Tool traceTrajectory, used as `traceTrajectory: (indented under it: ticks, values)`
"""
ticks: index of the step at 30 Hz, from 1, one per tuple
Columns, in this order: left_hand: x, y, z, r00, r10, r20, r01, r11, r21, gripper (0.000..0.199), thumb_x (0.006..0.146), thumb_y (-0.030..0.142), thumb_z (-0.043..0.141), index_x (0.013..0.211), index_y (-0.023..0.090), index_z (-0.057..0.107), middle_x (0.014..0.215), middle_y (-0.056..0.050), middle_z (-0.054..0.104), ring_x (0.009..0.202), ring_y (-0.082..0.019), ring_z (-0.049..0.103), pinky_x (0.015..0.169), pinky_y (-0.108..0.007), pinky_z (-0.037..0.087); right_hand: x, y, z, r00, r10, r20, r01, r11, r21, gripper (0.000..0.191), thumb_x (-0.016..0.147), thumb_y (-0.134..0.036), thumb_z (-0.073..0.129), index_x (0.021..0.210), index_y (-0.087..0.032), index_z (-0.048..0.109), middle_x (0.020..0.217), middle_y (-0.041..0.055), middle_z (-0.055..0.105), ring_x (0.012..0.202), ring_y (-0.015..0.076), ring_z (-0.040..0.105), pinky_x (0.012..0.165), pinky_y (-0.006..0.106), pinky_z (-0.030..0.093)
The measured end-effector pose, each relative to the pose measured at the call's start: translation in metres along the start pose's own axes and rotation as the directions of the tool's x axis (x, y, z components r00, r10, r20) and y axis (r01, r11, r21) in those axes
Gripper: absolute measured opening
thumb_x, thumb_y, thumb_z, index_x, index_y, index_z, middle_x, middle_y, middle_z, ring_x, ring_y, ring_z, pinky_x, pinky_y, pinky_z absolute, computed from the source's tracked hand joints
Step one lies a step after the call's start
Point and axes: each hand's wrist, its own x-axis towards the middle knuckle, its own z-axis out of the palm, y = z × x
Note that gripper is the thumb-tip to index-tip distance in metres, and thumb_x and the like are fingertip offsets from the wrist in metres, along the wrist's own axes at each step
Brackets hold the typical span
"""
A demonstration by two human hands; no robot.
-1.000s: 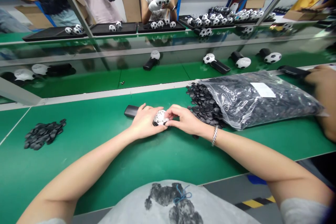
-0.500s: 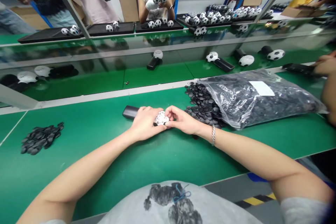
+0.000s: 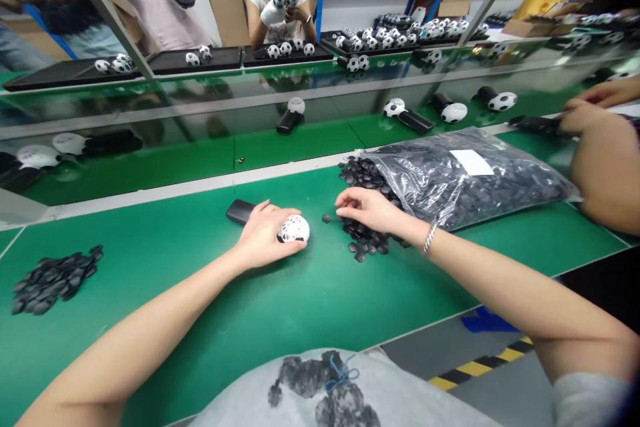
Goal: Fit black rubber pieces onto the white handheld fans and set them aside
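On the green table, my left hand is wrapped round a white openwork ball with a black handle showing beyond the fingers. My right hand is over the left edge of a pile of small black pieces, fingers pressed together; whether a piece is between the fingertips is too small to tell. A single black piece lies between the ball and the right hand. Beside the pile is a clear plastic bag full of such pieces, its open end towards the pile.
Another heap of black pieces lies at the left. Beyond the white rail, balls with black handles lie on a green belt. A person's hand is at the right. People stand or sit behind black trays.
My right hand has left the ball and moved right to the pile of black pieces. More of the ball now shows in my left hand. The camera view has shifted slightly.
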Motion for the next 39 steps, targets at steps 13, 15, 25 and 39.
traceTrajectory:
  ticks: [13, 15, 25, 39]
  values:
    - [0.006, -0.002, -0.004, 0.996, 0.066, 0.065, -0.065, 0.998, -0.025, 0.053, 0.064, 0.046, 0.061, 0.11, 0.022, 0.054, 0.101, -0.003, 0.06, 0.1, -0.021, 0.051, 0.107, -0.045, 0.014, -0.001, -0.022, 0.032, 0.941, -0.191, 0.278, 0.337, 0.589, -0.735, 0.02, 0.084, -0.011, 0.044, 0.097, -0.011, 0.059, 0.086, 0.0102, 0.057, 0.083, 0.0185, 0.052, 0.072, 0.029, 0.042]
    - [0.003, 0.001, -0.003, 1.0, 0.016, 0.02, -0.016, 1.0, -0.016, 0.052, 0.064, 0.046, 0.06, 0.11, 0.021, 0.054, 0.104, -0.004, 0.06, 0.104, -0.022, 0.049, 0.107, -0.047, 0.011, -0.003, -0.023, 0.03, 0.961, -0.192, 0.199, 0.276, 0.692, -0.667, 0.022, 0.084, -0.012, 0.043, 0.1, -0.013, 0.058, 0.089, 0.0089, 0.058, 0.084, 0.0174, 0.053, 0.074, 0.027, 0.044]
    - [0.007, -0.004, -0.002, 1.0, 0.002, 0.018, 0.0, 0.997, -0.079, 0.053, 0.06, 0.047, 0.064, 0.107, 0.023, 0.056, 0.101, -0.001, 0.062, 0.101, -0.021, 0.052, 0.108, -0.046, 0.01, -0.013, -0.044, 0.023, 0.946, -0.313, 0.081, 0.323, 0.921, -0.219, 0.016, 0.083, -0.015, 0.048, 0.092, -0.017, 0.061, 0.09, 0.0034, 0.063, 0.083, 0.0123, 0.057, 0.078, 0.025, 0.045]
    - [-0.019, 0.014, 0.016, 0.996, -0.074, -0.043, 0.062, 0.973, -0.224, 0.055, 0.066, 0.027, 0.061, 0.117, 0.017, 0.041, 0.129, -0.013, 0.04, 0.132, -0.031, 0.009, 0.104, -0.053, 0.018, -0.009, -0.048, 0.047, 0.96, -0.237, 0.147, 0.197, 0.95, 0.244, 0.01, 0.075, -0.025, 0.06, 0.075, -0.014, 0.061, 0.078, 0.0015, 0.059, 0.072, 0.0104, 0.053, 0.069, 0.023, 0.042]
